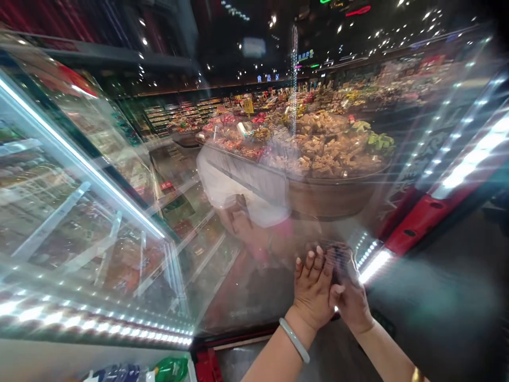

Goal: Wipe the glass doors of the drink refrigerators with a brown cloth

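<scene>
My left hand (314, 292), with a pale bangle (294, 340) on its wrist, has its fingers stretched out flat at the lower part of a clear glass pane (254, 297). Nothing shows in it. Close beside it on the right is my right hand (356, 305), its thumb near the left hand. A dark, blurred patch (338, 260) covers the right fingers, and I cannot tell whether it is a held thing or a reflection. A gold-coloured band (415, 374) shows on the right wrist.
On the left, a lit glass case (79, 228) holds packaged goods. A red frame (421, 223) with a bright light strip (376, 265) runs along the right. Beyond or mirrored in the glass are heaped goods (326, 143). A green bottle (170, 369) lies at bottom left.
</scene>
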`<state>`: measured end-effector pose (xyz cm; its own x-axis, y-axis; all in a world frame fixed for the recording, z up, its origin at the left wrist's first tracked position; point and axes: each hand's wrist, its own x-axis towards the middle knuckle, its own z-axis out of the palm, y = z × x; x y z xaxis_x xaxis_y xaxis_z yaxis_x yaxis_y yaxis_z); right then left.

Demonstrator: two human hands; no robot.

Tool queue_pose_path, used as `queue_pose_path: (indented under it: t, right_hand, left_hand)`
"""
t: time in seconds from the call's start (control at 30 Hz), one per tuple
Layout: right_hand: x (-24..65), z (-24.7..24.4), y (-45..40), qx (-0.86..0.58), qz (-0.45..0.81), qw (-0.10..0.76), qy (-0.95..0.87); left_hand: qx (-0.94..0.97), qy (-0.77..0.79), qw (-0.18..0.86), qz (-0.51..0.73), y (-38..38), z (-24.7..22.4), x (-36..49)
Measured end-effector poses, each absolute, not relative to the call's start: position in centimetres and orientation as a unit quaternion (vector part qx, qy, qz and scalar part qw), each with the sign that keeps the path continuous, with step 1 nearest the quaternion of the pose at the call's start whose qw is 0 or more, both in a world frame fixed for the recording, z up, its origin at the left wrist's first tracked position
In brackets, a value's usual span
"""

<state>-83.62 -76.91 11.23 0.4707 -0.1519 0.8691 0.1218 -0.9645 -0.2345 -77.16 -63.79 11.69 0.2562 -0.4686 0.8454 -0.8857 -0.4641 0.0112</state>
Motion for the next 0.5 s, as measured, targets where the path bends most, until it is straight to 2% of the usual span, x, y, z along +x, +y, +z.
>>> queue_pose_path:
  t: [0.17,0.23,0.3,0.43,0.5]
  right_hand:
    - [-83.0,8.0,-79.3,-0.809,-0.578,0.098,0.032]
    - [-81.9,10.0,-79.6,-0.784,-0.611,0.096,0.059]
    - [-80.9,16.0,-79.1,-0.772,-0.625,0.111,0.042]
    - [-80.0,36.2,-78.8,-0.785,-0.608,0.117,-0.019]
    - [-80.2,45.2,-79.5,-0.786,-0.612,0.085,-0.015]
  left_hand:
    - [0.722,-0.458,0.244,0.458,-63.8,9.5,-76.1]
    - [0.727,-0.451,0.229,0.464,-63.9,11.9,-75.9]
    - [0.732,-0.439,0.226,0.470,-64.0,18.8,-75.8]
    - [0.729,-0.425,0.227,0.486,-64.4,41.2,-75.5]
    - [0.716,-0.436,0.222,0.498,-64.6,50.3,-75.3]
